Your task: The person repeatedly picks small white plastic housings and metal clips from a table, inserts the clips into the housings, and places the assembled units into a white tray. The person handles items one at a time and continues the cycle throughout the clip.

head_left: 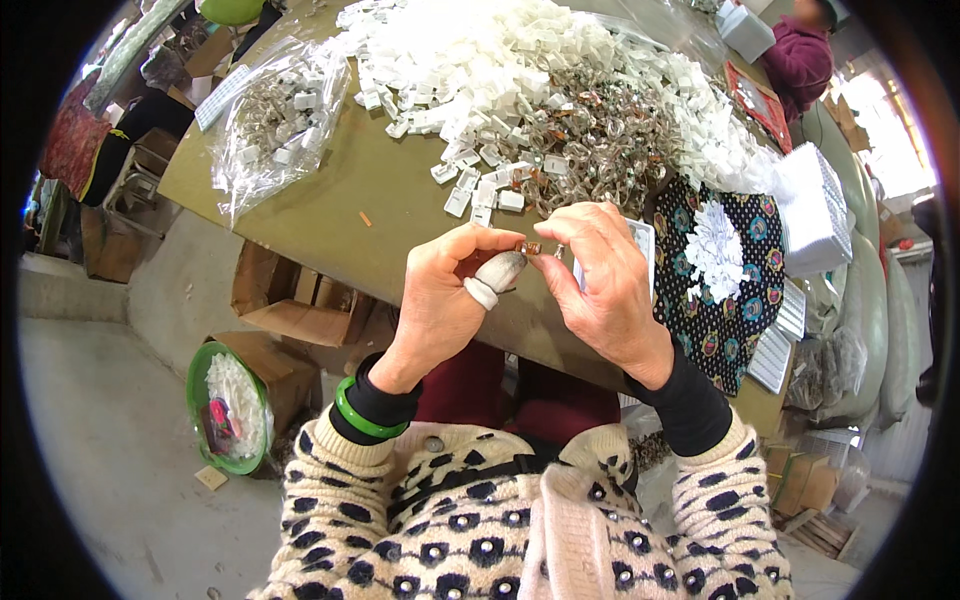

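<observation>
My left hand point(440, 290), with a white cover point(495, 275) on one finger, pinches a small brown, shiny piece point(532, 248) whose kind I cannot make out. Close beside it, my right hand point(605, 285) has its thumb and fingertips drawn together at the piece's right end. A tiny silvery bit point(559, 251) shows by the right fingertips. Both hands are above the near edge of the olive table point(390, 205). Just beyond them lies a heap of small clear and brown pieces point(595, 135), beside loose white plastic cards point(480, 190).
A large heap of white pieces point(450, 60) covers the far table. A clear bag point(280, 120) lies left. At right are a patterned cloth point(690, 330) with white slips point(715, 250) and stacked white trays point(815, 210). A green basin point(200, 400) stands on the floor. Another person point(800, 65) is at far right.
</observation>
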Demonstrator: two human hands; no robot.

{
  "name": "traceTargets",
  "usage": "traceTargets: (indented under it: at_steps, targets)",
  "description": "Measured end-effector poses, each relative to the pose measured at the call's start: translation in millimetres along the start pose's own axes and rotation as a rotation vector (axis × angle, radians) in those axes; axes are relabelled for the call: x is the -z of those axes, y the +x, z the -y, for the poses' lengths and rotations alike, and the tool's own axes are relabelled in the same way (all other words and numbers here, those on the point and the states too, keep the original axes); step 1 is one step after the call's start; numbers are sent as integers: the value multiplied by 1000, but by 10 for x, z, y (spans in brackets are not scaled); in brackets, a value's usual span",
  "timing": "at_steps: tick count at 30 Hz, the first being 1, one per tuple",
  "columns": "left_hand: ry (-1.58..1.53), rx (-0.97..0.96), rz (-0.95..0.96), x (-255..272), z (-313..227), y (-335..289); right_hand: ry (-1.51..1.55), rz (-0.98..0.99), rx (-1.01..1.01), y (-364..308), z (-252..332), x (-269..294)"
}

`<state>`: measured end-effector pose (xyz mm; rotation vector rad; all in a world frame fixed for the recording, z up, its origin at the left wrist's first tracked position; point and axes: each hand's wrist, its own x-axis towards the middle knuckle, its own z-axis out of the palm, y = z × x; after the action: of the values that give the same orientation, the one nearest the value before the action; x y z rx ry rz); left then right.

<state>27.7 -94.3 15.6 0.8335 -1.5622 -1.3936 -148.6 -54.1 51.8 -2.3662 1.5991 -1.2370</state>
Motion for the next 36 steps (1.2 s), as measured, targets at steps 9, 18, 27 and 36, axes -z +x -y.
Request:
traceTargets:
  at_steps: [9,18,27,36]
  targets:
    - [-158,-73,20,-156,-157,-236,311,-56,-159,-208,208,129]
    - [-853,217,240,-188,-145,-330,648,-11,-517,-449,381,279]
    - [-1019,382,273,-262,-146,-520,458,46,-330,-560,348,359]
    - [-1299,479,448,-295,-99,-576,992,141,-650,-580,382,455]
